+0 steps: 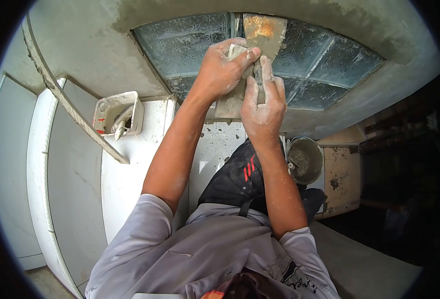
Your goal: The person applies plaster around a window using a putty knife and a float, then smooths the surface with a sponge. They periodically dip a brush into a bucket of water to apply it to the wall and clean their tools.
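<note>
Both my hands are raised together in front of the window. My left hand [223, 70] is closed, thumb pressing a small whitish crumpled piece [236, 51] that looks like a rag or scrap. My right hand [265, 107], coated in pale dust, has its fingers bent around the grey grip of a notched trowel [266, 42]. The trowel's flat blade runs upright behind both hands, with an orange rusty patch near the top and a toothed right edge. Its middle is hidden by my fingers.
A patterned glass window [187, 45] is set in the plastered wall. On the white ledge stands a square white tub [139, 117] holding a tool. A long strip [70, 102] leans at the left. A mortar bucket [319, 172] stands at the right, beside a stained board [342, 169].
</note>
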A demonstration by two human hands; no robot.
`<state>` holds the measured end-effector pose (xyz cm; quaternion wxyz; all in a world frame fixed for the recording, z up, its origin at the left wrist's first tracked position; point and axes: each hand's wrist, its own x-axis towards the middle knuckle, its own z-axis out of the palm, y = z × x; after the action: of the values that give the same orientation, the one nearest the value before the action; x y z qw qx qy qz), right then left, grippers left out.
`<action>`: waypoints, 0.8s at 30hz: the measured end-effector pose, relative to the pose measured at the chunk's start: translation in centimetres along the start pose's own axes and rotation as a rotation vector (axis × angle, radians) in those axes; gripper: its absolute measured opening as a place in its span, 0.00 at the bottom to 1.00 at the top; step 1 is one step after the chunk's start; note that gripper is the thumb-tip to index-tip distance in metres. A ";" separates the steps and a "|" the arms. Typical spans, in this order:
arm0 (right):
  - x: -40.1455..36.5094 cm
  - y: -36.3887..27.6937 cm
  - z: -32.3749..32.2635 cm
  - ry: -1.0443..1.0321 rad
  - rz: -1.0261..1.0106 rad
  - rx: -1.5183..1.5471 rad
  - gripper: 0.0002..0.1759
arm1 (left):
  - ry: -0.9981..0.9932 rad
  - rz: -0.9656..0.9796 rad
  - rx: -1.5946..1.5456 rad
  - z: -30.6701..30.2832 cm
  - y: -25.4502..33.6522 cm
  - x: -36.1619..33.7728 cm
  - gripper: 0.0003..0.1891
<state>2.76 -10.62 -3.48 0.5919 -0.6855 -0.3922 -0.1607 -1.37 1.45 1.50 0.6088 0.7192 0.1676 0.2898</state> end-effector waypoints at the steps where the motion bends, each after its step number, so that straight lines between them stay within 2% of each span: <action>1: -0.5 0.1 0.0 -0.011 0.015 -0.005 0.29 | 0.018 0.018 0.041 0.1 -0.4 -0.3 0.16; 3: -1.1 0.5 -0.1 -0.011 0.026 -0.017 0.29 | 0.047 0.082 0.123 0.6 -1.3 -0.4 0.15; 4: -1.0 0.7 -0.1 -0.017 0.015 -0.031 0.29 | 0.035 0.054 0.027 0.8 -1.5 -0.4 0.15; 8: 0.2 0.0 -0.7 -0.024 0.011 -0.014 0.29 | -0.007 -0.011 -0.024 0.3 -0.1 -0.1 0.16; 11: -0.9 1.6 -0.5 0.005 0.011 -0.003 0.27 | 0.049 0.118 0.082 1.4 -2.2 -0.2 0.14; 14: 0.6 1.7 -1.1 0.013 -0.046 -0.020 0.28 | 0.014 0.064 -0.032 1.7 -0.8 0.5 0.15; 16: 1.0 0.9 -1.9 -0.008 -0.010 -0.021 0.26 | 0.009 0.011 -0.054 1.9 -0.1 0.2 0.14; 20: 0.0 2.2 -2.5 -0.028 0.026 -0.045 0.24 | 0.127 0.151 0.049 3.4 -2.3 0.1 0.15; 24: 1.2 2.0 -3.5 -0.018 0.030 -0.003 0.26 | -0.011 -0.029 -0.074 3.5 0.5 0.1 0.16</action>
<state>5.82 -13.42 -3.14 0.5897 -0.6937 -0.3868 -0.1463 0.85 -1.31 1.70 0.6400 0.6954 0.1640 0.2829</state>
